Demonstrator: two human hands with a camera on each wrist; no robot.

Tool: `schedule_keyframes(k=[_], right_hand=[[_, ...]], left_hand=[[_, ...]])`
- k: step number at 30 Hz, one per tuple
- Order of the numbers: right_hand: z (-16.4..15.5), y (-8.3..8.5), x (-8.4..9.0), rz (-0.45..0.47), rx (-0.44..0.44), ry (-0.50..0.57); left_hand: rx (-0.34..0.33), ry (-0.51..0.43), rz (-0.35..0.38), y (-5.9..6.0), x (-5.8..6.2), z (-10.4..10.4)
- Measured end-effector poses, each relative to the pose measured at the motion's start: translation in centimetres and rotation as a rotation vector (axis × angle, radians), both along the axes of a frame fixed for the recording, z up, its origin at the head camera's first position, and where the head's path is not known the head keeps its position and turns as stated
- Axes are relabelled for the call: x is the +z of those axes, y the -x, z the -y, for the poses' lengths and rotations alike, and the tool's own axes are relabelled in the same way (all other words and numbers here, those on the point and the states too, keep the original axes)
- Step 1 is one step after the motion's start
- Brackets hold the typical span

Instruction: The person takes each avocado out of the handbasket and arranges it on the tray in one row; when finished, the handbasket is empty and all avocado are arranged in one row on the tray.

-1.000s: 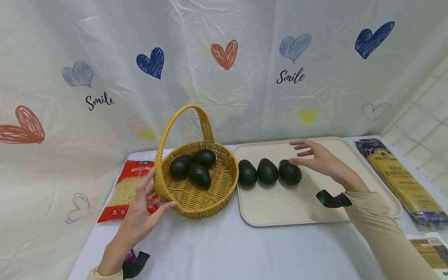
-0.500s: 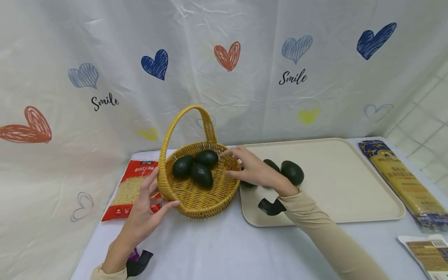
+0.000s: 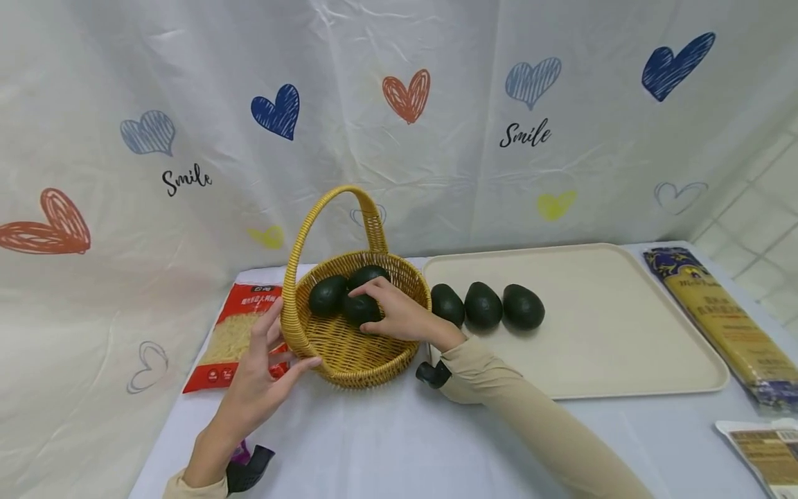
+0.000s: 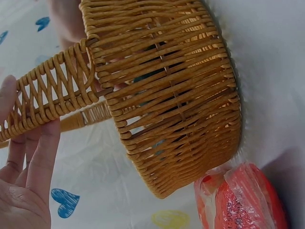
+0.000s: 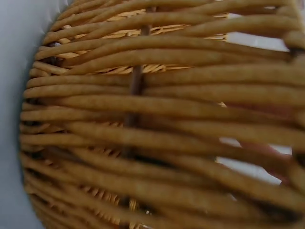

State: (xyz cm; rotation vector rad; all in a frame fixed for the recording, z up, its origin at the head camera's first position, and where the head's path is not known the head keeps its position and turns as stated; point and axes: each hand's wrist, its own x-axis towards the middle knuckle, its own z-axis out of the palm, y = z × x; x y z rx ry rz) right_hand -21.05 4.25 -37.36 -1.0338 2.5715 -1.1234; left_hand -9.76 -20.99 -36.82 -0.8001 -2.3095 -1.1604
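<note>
A yellow wicker basket (image 3: pixel 368 378) with a tall arched handle (image 3: pixel 291 284) stands left of centre in the head view. My left hand (image 3: pixel 249 384) grips the handle near its base, thumb and fingers on either side in the left wrist view. Three dark green avocados lie inside: one at the left (image 3: pixel 327 296), a back one (image 3: pixel 366 275) partly covered, and a front one (image 3: pixel 354 310). My right hand (image 3: pixel 402 312) reaches over the right rim, its fingers and thumb around the front avocado. In the right wrist view, the basket's wicker wall (image 5: pixel 157 105) hides that hand.
Right of the basket, a cream tray (image 3: pixel 611 333) bears three avocados (image 3: pixel 483 306) in a row. A red pasta bag (image 3: pixel 227 339) lies left of the basket. A yellow noodle packet (image 3: pixel 717 319) and another packet (image 3: pixel 763 450) lie at the right.
My right hand has left the tray's right avocado and moved left, over the basket rim, onto the front avocado inside. The left hand keeps its hold on the handle.
</note>
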Motion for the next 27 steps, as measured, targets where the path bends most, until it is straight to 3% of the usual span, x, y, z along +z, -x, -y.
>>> schedule_keyframes(k=[6,12,27], right_hand=[[1.0,0.4,0.0,0.01,0.008,-0.091],[1.4,0.6,-0.6,0.012,0.031,-0.093],[0.5,0.1,0.4,-0.067,0.18,-0.215]], left_hand=[[0.03,0.019,0.014,-0.1,0.0,0.1],[0.009,0.004,0.011,0.0,-0.1,0.2],[0.024,0.012,0.022,-0.1,0.0,0.1]])
